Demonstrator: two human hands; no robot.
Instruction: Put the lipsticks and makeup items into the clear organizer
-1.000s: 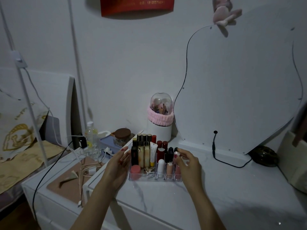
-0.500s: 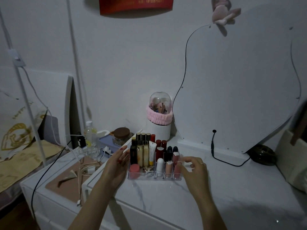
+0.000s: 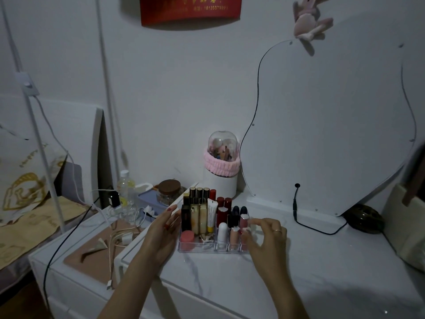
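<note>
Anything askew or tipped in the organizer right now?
Nothing stands out. The items in the clear organizer stand upright in their slots; its wide front-left slot holds small loose bits lying flat beside a pink-capped pot. Left hand rests against its left side; right hand has its fingertips at the right end.

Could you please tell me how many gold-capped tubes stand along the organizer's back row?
3 gold-capped tubes stand side by side at the back left of the clear organizer, left of a red lipstick; taller items in front may hide others.
</note>
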